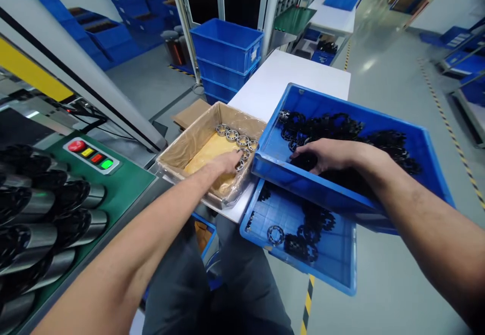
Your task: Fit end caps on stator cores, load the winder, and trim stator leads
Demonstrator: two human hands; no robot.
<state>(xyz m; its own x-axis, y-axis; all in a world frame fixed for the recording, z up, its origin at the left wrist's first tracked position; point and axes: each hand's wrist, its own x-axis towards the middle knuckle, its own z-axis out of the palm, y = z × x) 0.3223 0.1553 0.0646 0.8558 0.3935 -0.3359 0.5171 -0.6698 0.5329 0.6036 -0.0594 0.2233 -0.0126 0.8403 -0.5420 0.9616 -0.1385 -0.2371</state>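
Note:
My left hand (229,162) reaches into a plastic-lined cardboard box (178,158). Its fingers close on a silvery metal ring (240,164) at the box's right side; the fingertips are partly hidden. More metal rings (232,135) stand in a row along the far side, on yellowish paper (204,153). Inside the large blue bin (333,193), my right hand (326,154) curls its thumb and fingers around a dark black ring-shaped part (304,160). Loose black toothed rings (341,125) are heaped behind and beside that hand.
A lower blue tray (341,269) holds several black rings (275,234). Stacked blue crates (227,47) stand behind the white table (303,72). At left, metal cylinders (91,193) sit on a green surface beside a button panel (92,155). A slanted grey post (94,72) rises nearby.

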